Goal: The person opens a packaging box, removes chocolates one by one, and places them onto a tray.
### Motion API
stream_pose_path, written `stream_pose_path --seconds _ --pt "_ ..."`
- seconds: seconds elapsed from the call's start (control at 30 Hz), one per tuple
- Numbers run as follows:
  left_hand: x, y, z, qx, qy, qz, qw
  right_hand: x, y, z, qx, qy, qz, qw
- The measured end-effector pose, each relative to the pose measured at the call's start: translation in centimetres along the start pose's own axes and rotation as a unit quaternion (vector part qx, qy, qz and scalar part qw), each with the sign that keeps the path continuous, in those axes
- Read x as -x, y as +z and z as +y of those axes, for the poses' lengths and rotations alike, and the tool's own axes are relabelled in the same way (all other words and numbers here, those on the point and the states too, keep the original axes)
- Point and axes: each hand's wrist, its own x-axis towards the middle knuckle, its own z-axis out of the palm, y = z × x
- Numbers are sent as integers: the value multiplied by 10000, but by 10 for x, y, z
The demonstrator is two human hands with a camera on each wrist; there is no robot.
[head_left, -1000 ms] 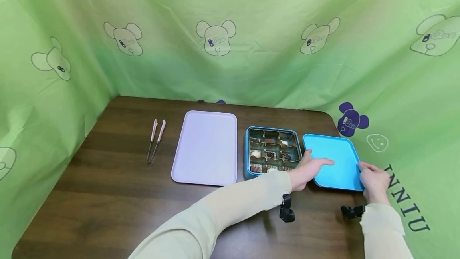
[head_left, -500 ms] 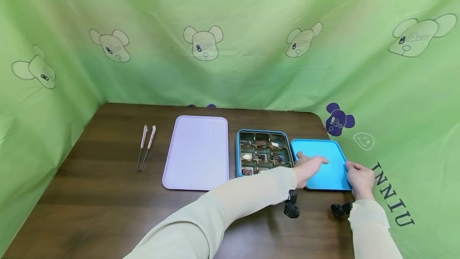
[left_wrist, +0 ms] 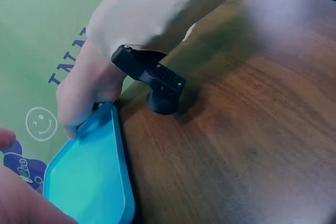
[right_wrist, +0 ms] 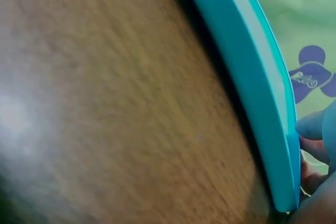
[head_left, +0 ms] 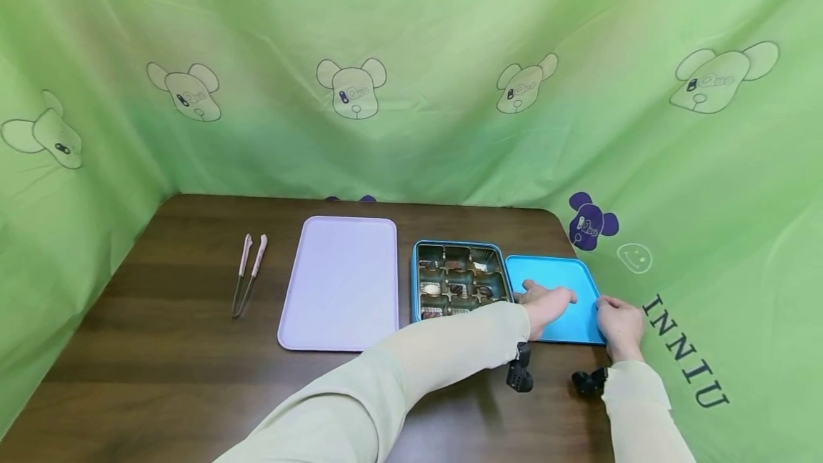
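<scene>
Head view shows us our two sleeved arms nearest, the left crossing over from the left toward the right side of the brown table (head_left: 161, 370). Our left hand (head_left: 543, 304) lies on the blue lid (head_left: 553, 277), fingers straight and close together, flat on its surface, thumb toward the tin. Our right hand (head_left: 620, 324) is at the lid's right near corner; in the left wrist view its fingertips (left_wrist: 71, 127) curl over the rim and pinch that edge, though how far the thumb goes under we cannot tell. The right wrist view shows the lid's rim seen edge-on, with a dark gap below part of it, so we judge that edge may sit slightly off the wood, but blur leaves this unsure.

The lid lies just right of the open chocolate tin (head_left: 458, 281), touching or nearly touching it, and close to the green cloth (head_left: 675, 234) at the table's right edge.

We judge the risks thus: a one-corner pinch could let the lid slip or swing, knocking the tin and jostling the sweets; a push rightward could send it off the table edge into the cloth.

Farther left lie the lilac tray (head_left: 341, 283) and, well apart, the pink tongs (head_left: 249, 274).
</scene>
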Motion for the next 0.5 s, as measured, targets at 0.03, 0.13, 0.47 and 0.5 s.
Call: stream_pose_path --seconds 0.03,0.13,0.47,0.5 --pt "0 -1 0 -60 -21 19 10000 1 3 0 58 -55 15 10000" --pt "-1 -3 -1 -249 -55 37 9997 4 9 -2 240 -223 -25 9995" --pt "10 -4 -5 -775 130 26 9969 10 11 -5 471 -494 -36 9977" --pt "13 -3 -5 -832 189 -1 9964 10 11 -5 483 -557 42 9973"
